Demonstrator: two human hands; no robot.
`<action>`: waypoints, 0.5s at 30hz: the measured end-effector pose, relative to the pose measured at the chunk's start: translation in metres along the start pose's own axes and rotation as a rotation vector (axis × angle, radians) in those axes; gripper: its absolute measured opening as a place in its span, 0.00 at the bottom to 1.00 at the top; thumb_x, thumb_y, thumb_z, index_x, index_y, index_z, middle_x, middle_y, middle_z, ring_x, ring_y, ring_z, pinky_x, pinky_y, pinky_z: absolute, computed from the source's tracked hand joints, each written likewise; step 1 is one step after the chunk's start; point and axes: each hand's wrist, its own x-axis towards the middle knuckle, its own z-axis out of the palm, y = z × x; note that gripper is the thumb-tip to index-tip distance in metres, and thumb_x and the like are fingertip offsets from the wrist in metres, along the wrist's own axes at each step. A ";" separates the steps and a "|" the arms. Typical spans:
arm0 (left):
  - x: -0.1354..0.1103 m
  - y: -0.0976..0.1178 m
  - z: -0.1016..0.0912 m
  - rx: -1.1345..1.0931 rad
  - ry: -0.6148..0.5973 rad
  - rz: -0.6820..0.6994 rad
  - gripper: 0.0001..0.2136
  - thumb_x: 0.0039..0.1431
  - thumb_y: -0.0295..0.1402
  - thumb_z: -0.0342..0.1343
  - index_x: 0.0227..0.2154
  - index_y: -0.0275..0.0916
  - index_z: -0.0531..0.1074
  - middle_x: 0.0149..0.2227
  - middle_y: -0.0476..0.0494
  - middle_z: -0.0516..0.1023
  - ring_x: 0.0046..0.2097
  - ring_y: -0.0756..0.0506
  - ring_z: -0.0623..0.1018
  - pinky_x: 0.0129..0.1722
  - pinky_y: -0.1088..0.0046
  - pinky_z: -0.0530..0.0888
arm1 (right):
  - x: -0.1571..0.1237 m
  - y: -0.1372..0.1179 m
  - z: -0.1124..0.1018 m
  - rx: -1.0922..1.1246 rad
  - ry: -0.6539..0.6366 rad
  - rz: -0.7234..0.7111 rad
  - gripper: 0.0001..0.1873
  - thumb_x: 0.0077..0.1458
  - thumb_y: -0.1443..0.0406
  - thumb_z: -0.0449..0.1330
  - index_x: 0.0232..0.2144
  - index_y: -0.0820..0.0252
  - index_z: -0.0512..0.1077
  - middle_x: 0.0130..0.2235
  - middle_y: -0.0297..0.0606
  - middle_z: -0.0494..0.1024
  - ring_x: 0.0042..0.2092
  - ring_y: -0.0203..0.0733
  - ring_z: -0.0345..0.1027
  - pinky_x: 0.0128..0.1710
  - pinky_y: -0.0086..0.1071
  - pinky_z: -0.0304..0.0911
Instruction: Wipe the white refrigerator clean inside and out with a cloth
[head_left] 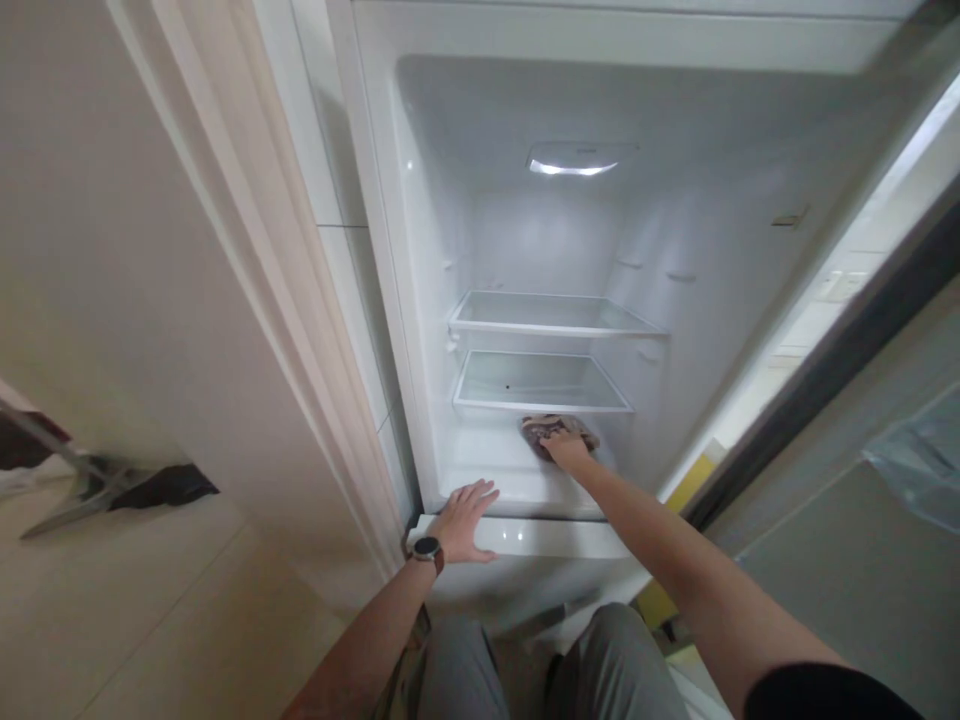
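Inside the open refrigerator [420, 300], my right hand [564, 447] reaches to the bottom, below the lower shelf. It presses on a brown patterned cloth [536, 432] that looks bunched up, its fingers closed over the near part. Part of the cloth is covered by the hand. At the refrigerator's front lower edge [555, 538], my left hand [461, 522] rests with fingers spread and nothing in them. A dark round watch [427, 548] is on the left wrist. Two glass shelves with white rims, an upper shelf [559, 328] and a lower shelf [544, 406], sit above the cloth.
A lamp [574, 160] glows in the refrigerator's interior. The open door [862, 560] stands on the right, with a clear plastic bin [922, 460] on it. A door frame [262, 260] rises at the left. Something yellow [690, 482] shows behind my right forearm.
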 end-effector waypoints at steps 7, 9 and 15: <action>0.000 0.001 -0.002 0.003 0.006 0.009 0.56 0.41 0.52 0.74 0.73 0.43 0.56 0.75 0.33 0.57 0.75 0.28 0.56 0.72 0.45 0.54 | -0.014 0.048 0.017 -0.130 -0.096 0.209 0.27 0.65 0.74 0.45 0.54 0.66 0.80 0.59 0.61 0.77 0.65 0.69 0.63 0.63 0.77 0.43; 0.000 0.003 -0.004 0.013 0.001 0.000 0.55 0.42 0.52 0.73 0.73 0.43 0.57 0.75 0.33 0.57 0.75 0.29 0.56 0.72 0.46 0.54 | -0.016 0.049 0.021 -0.137 -0.086 0.201 0.27 0.67 0.72 0.45 0.55 0.64 0.80 0.61 0.60 0.76 0.66 0.69 0.61 0.64 0.78 0.40; -0.001 0.006 -0.006 0.020 0.002 -0.005 0.53 0.44 0.52 0.72 0.73 0.44 0.57 0.75 0.35 0.57 0.74 0.28 0.57 0.71 0.46 0.55 | -0.007 0.063 0.032 -0.147 0.019 0.236 0.28 0.69 0.70 0.44 0.64 0.69 0.72 0.69 0.63 0.65 0.71 0.66 0.53 0.69 0.72 0.33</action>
